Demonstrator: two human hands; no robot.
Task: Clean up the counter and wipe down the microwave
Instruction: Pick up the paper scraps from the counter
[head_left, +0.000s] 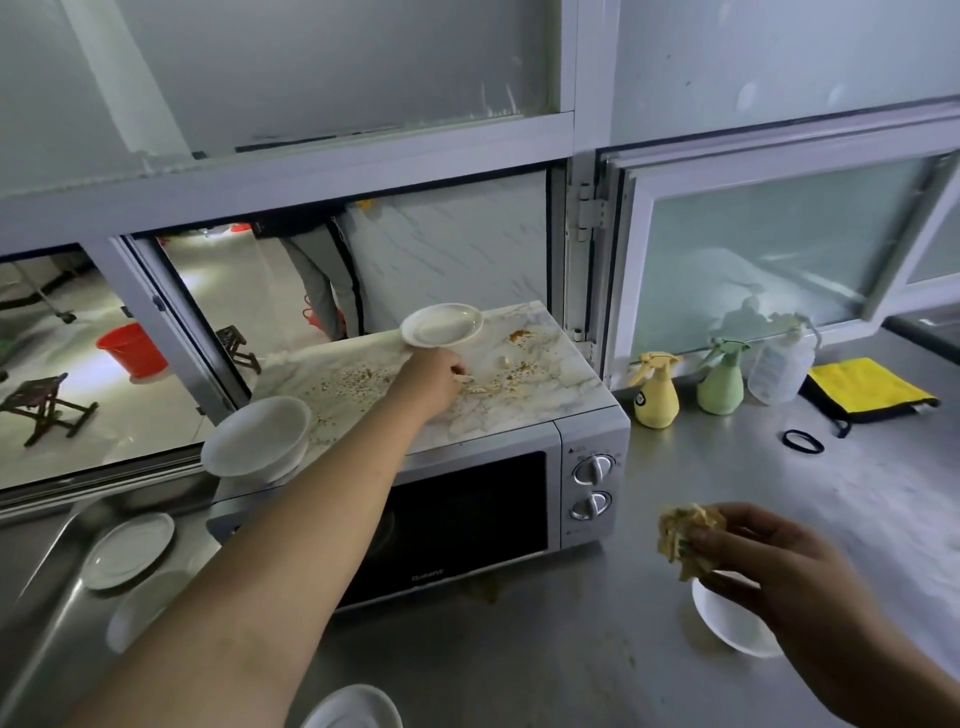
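A silver microwave (524, 499) stands on the steel counter (779, 493). Its marble-patterned top (545, 374) is strewn with crumbs and orange spill. My left hand (434, 382) reaches over that top and pinches a pale food scrap (465, 375) among the crumbs. A white plate (441, 325) sits at the back of the top and a white bowl (257, 436) at its front left corner. My right hand (753, 556) grips a clump of food scraps (685, 535) above a white dish (732, 623) on the counter.
Yellow (655, 389) and green (722, 376) spray bottles, a clear pump bottle (782, 364), a yellow cloth (867, 389) and a black hair tie (802, 441) lie right of the microwave. White plates (130, 548) sit in the sink at left. Another plate (353, 709) is at the bottom edge.
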